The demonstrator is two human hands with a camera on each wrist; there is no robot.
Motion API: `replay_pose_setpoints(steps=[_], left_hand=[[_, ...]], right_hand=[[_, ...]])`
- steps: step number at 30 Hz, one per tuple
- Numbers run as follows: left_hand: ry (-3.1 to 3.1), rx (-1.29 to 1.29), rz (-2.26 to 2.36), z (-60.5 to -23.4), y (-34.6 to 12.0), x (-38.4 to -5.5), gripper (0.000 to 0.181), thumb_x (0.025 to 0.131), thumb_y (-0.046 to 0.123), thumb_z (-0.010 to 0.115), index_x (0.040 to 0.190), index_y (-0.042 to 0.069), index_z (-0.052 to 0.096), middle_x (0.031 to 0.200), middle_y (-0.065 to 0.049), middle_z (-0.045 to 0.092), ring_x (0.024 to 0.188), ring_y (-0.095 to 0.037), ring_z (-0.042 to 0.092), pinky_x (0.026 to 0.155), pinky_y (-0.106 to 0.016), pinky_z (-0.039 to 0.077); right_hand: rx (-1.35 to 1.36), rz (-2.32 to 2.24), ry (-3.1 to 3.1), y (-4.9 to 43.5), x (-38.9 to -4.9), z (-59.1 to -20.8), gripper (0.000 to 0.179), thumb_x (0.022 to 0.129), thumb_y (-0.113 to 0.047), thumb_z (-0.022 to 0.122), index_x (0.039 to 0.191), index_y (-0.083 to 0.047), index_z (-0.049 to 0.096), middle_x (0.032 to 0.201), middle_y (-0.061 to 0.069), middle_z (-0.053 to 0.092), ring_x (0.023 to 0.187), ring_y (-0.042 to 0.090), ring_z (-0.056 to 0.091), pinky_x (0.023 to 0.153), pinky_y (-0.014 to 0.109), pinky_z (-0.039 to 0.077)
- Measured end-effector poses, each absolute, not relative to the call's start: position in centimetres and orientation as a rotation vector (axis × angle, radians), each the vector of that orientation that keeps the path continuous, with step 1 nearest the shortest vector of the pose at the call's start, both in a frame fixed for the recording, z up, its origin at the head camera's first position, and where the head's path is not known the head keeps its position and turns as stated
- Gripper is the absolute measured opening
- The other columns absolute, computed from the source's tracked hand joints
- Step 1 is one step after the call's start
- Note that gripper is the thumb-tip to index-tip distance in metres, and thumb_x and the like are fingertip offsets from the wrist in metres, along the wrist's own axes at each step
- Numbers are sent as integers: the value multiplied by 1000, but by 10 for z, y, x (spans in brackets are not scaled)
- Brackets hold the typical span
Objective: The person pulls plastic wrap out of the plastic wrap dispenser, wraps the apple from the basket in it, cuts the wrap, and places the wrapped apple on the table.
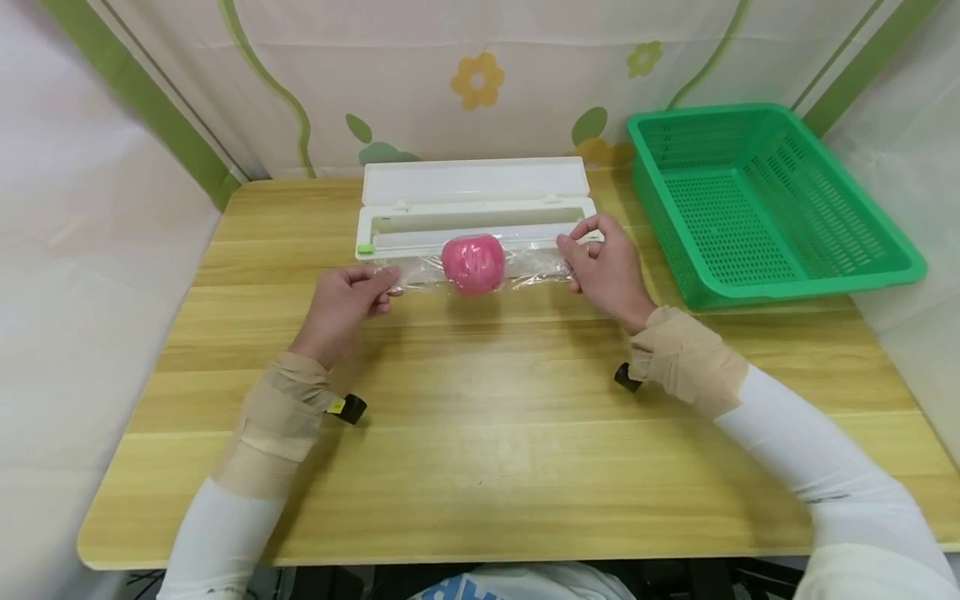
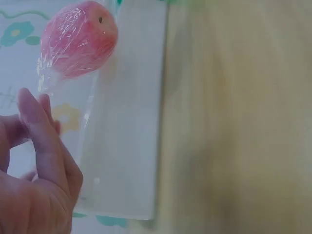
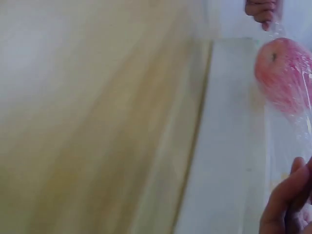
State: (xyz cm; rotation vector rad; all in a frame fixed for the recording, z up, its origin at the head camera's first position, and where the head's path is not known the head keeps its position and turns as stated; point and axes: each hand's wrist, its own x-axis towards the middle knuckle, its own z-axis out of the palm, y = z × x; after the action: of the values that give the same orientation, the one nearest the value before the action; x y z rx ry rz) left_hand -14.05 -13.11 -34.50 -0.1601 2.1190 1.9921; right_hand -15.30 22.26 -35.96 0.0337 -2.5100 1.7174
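Note:
A pink, apple-like fruit [image 1: 473,264] hangs in clear plastic film [image 1: 531,263] stretched between my two hands. My left hand [image 1: 347,304] pinches the film's left end between thumb and fingers; my right hand [image 1: 606,268] pinches the right end. In the left wrist view the wrapped fruit [image 2: 80,39] shows a small dark stem hollow. Behind and below the film stands a white, box-shaped wrap dispenser [image 1: 480,250] with its lid [image 1: 476,182] raised. A white roll lies inside it, and a small green piece [image 1: 365,248] sits at its left front corner.
To the right at the back of the wooden table [image 1: 480,433] stands a green plastic basket [image 1: 780,287]. A curtain with flowers [image 1: 420,83] hangs along the back edge. Dark wrist cameras [image 1: 351,408] stick out from both forearms.

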Motion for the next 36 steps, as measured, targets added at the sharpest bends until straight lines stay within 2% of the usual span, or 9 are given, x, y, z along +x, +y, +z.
replay_pose_setpoints(steps=[2, 4, 7, 9, 16, 22, 29, 36], left_hand=[[2149, -177, 1956, -333, -132, -143, 41, 100, 29, 74, 122, -5, 67, 92, 3, 72, 79, -4, 66, 73, -15, 60], [2155, -212, 1951, -320, -132, -145, 60, 101, 29, 73, 144, -6, 53, 94, 1, 74, 79, -4, 68, 72, -15, 60], [2147, -238, 1993, -302, -131, -153, 78, 101, 25, 73, 159, -3, 29, 92, 0, 75, 77, -5, 72, 70, -16, 60], [2142, -249, 2040, -292, -128, -160, 80, 100, 20, 73, 159, 0, 23, 86, 1, 75, 73, -6, 72, 68, -16, 60], [2164, -246, 2083, -266, -123, -187, 68, 99, 7, 71, 150, 3, 26, 73, 1, 75, 62, -6, 70, 62, -16, 59], [2117, -285, 2113, -251, -122, -203, 63, 99, 4, 69, 145, 8, 26, 73, -2, 74, 62, -7, 69, 61, -16, 58], [2107, -315, 2125, -237, -122, -211, 64, 98, 4, 71, 147, 12, 29, 74, -4, 74, 64, -10, 71, 61, -17, 59], [2093, -341, 2169, -227, -121, -216, 62, 98, 2, 71, 144, 15, 30, 76, -5, 74, 64, -11, 71, 61, -18, 59]], right_hand=[[-28, 1777, -2545, 224, -156, -347, 25, 104, -34, 67, 111, -15, 52, 64, -1, 63, 50, 17, 59, 49, 26, 48], [-87, 1840, -2573, 226, -159, -334, 25, 104, -32, 68, 110, -13, 53, 68, -2, 63, 53, 11, 57, 52, 23, 48], [-170, 1948, -2602, 228, -167, -315, 22, 104, -26, 68, 110, -10, 53, 72, -2, 64, 57, 7, 56, 56, 20, 52], [-215, 2008, -2615, 230, -174, -304, 21, 104, -22, 68, 111, -9, 53, 72, -2, 63, 59, 6, 55, 56, 18, 52], [-369, 2166, -2589, 231, -199, -278, 22, 104, -17, 67, 116, -10, 50, 70, -4, 62, 56, 3, 53, 54, 14, 51], [-440, 2240, -2544, 229, -215, -264, 18, 104, -12, 66, 113, -10, 52, 70, -3, 63, 56, 2, 54, 52, 15, 50], [-466, 2235, -2550, 228, -225, -251, 16, 104, -12, 66, 114, -10, 54, 72, -3, 64, 57, 3, 56, 52, 15, 50], [-504, 2245, -2510, 226, -229, -240, 20, 103, -12, 67, 119, -9, 54, 82, 0, 64, 59, 3, 56, 52, 15, 51]])
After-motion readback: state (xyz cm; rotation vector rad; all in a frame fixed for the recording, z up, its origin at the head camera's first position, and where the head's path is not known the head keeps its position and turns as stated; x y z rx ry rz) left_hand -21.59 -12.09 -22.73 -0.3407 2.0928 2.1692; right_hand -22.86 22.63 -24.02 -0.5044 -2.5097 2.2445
